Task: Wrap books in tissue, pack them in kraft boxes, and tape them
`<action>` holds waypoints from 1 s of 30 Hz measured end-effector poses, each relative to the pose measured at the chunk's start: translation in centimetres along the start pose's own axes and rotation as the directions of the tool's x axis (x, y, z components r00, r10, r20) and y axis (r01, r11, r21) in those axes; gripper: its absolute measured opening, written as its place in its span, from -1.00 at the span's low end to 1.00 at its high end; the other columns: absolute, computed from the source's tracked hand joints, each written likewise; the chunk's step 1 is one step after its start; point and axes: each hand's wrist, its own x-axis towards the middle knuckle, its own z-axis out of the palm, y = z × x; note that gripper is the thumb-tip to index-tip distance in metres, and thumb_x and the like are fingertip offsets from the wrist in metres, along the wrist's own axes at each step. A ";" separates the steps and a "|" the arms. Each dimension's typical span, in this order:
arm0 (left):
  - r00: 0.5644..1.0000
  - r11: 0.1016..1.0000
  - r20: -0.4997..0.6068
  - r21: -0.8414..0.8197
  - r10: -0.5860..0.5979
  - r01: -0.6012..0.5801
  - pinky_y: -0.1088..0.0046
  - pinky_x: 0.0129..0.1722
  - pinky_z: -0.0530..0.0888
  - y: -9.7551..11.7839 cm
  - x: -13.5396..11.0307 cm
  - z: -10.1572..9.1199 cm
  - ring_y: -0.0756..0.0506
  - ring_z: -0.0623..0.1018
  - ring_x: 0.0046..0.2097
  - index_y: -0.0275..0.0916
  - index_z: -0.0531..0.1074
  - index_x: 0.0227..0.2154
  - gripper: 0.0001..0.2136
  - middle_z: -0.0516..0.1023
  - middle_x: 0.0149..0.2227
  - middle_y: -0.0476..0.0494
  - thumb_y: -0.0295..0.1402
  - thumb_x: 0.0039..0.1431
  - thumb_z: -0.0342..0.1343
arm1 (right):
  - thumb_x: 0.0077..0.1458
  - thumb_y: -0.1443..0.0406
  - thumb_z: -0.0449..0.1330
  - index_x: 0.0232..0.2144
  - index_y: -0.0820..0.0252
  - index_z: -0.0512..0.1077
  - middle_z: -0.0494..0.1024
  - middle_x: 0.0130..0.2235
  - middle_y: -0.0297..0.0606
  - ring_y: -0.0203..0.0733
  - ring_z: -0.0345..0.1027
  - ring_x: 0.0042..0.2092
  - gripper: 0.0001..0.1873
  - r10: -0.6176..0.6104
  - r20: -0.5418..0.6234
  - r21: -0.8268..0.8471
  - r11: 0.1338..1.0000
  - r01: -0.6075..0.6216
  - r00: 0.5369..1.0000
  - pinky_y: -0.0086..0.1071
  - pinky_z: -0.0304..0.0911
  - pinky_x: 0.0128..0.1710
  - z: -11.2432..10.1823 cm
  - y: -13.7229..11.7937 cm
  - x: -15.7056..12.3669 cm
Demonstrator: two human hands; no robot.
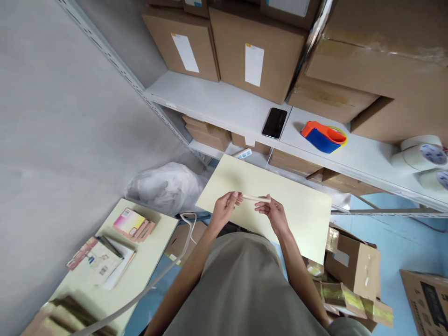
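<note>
White shelving stands over blue floor beside grey wall

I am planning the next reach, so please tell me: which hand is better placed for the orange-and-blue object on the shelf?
Probably the right hand: it looks nearer the orange-and-blue object. However, it and the left hand both hold the pale strip.

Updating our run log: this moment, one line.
left hand: holds pale strip by one end; right hand: holds other end; strip: over cream tabletop
</note>
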 end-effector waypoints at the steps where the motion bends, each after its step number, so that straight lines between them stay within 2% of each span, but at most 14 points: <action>1: 1.000 1.000 0.001 -0.011 -0.011 0.011 0.42 -0.36 0.58 -0.3 0.0 0.0 -0.14 0.69 -0.28 -0.18 0.70 -0.14 -0.48 0.75 -0.27 -0.19 0.22 0.37 0.16 | 0.20 -0.30 0.34 -0.19 0.16 0.70 0.78 -0.20 -0.08 -0.04 0.68 -0.27 -0.35 0.011 0.000 -0.020 1.000 -0.011 1.000 -0.22 0.57 -0.25 -0.3 0.4 0.1; 4: 0.999 0.999 0.019 -0.027 -0.043 0.043 0.42 -0.34 0.61 -2.0 -0.1 -0.2 -0.13 0.70 -0.27 -0.16 0.70 -0.04 -0.52 0.77 -0.17 -0.20 0.15 0.32 0.26 | 0.16 -0.23 0.39 -0.12 0.12 0.73 0.78 -0.15 -0.15 -0.04 0.65 -0.22 -0.41 -0.001 0.039 -0.129 0.992 0.006 0.999 -0.23 0.55 -0.25 -0.9 2.2 0.6; 8: 0.993 0.993 -0.006 -0.034 -0.115 0.115 0.42 -0.36 0.62 -5.5 0.0 -0.8 -0.09 0.68 -0.35 -0.18 0.65 0.07 -0.47 0.77 -0.17 -0.18 0.06 0.16 0.38 | 0.06 -0.11 0.46 -0.08 0.05 0.74 0.75 -0.29 -0.28 -0.13 0.56 -0.33 -0.49 -0.009 0.137 -0.255 0.966 0.044 0.991 -0.24 0.50 -0.26 -1.1 5.2 2.1; 10: 0.993 0.992 -0.020 -0.039 -0.118 0.118 0.39 -0.34 0.64 -7.4 0.5 -1.2 -0.12 0.70 -0.32 -0.18 0.68 -0.02 -0.51 0.78 -0.14 -0.21 0.05 0.10 0.39 | 0.01 -0.08 0.47 -0.13 0.05 0.74 0.73 -0.34 -0.29 -0.13 0.54 -0.36 -0.52 0.012 0.148 -0.278 0.960 0.030 0.989 -0.23 0.49 -0.28 -0.7 6.8 3.1; 13: 0.994 0.994 -0.027 -0.023 -0.103 0.102 0.34 -0.29 0.67 -9.7 2.1 -2.3 -0.15 0.72 -0.27 -0.16 0.71 -0.20 -0.61 0.79 -0.13 -0.21 0.04 0.10 0.35 | -0.04 -0.06 0.46 -0.18 0.06 0.72 0.75 -0.30 -0.26 -0.11 0.55 -0.38 -0.55 0.025 0.118 -0.295 0.955 0.011 0.993 -0.21 0.50 -0.30 0.8 8.7 5.2; 16: 0.992 0.993 -0.059 0.017 -0.115 0.116 0.34 -0.30 0.67 -11.1 4.9 -3.7 -0.14 0.69 -0.31 -0.13 0.71 -0.22 -0.68 0.78 -0.17 -0.18 -0.03 0.09 0.35 | -0.05 -0.06 0.44 -0.19 0.06 0.68 0.77 -0.23 -0.23 -0.11 0.58 -0.39 -0.55 0.017 0.072 -0.341 0.940 0.009 0.997 -0.21 0.51 -0.30 2.9 9.8 7.9; 20: 0.990 0.991 -0.080 0.057 -0.119 0.124 0.32 -0.28 0.67 -12.1 9.3 -5.5 -0.13 0.67 -0.31 -0.13 0.71 -0.15 -0.74 0.76 -0.10 -0.20 -0.25 0.09 0.33 | -0.01 -0.04 0.41 -0.18 0.05 0.66 0.75 -0.25 -0.26 -0.08 0.60 -0.36 -0.59 -0.038 0.037 -0.419 0.907 0.050 0.999 -0.21 0.53 -0.28 5.8 9.6 12.0; 24: 0.991 0.993 -0.089 0.040 -0.104 0.108 0.25 -0.14 0.70 -12.5 13.1 -6.8 -0.18 0.70 -0.17 -0.14 0.68 -0.02 -0.64 0.71 0.06 -0.26 -0.42 0.09 0.26 | 0.05 0.02 0.39 -0.13 0.05 0.65 0.76 -0.18 -0.23 -0.02 0.66 -0.27 -0.62 -0.092 0.012 -0.484 0.871 0.086 0.996 -0.16 0.56 -0.19 7.8 8.0 15.7; 27: 0.984 0.992 -0.132 0.031 -0.120 0.125 0.15 0.03 0.68 -13.1 14.8 -8.1 -0.25 0.70 -0.02 -0.16 0.66 0.04 -0.56 0.67 0.13 -0.30 -0.51 0.07 0.24 | 0.05 0.05 0.40 -0.10 0.05 0.64 0.76 -0.01 -0.15 0.03 0.69 -0.09 -0.61 -0.126 -0.045 -0.585 0.807 0.076 0.991 -0.13 0.56 -0.05 8.6 7.1 17.4; 30: 0.965 0.980 -0.192 0.053 -0.177 0.191 0.06 0.16 0.63 -14.4 15.3 -10.3 -0.30 0.67 0.08 -0.18 0.65 0.05 -0.55 0.65 0.17 -0.34 -0.56 0.08 0.22 | 0.03 0.03 0.42 -0.10 0.07 0.63 0.74 0.08 -0.07 0.08 0.67 0.02 -0.58 -0.086 -0.086 -0.640 0.768 0.011 0.993 -0.07 0.55 0.04 9.3 7.4 18.0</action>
